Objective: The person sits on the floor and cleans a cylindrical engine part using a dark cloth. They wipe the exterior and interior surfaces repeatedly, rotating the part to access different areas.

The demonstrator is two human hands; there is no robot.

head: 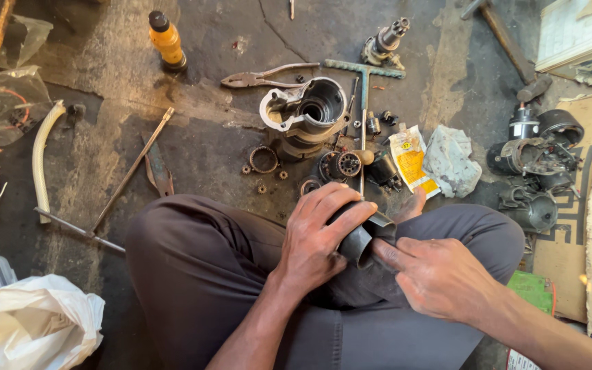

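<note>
Black cylindrical housing (359,236) lies over the lap, gripped by left hand (320,236); right hand (433,277) fingers press its near end.

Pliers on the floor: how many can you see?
1: the pliers lie open-handled on the floor above the metal housing, right of the yellow bottle. Others may be hidden.
</note>
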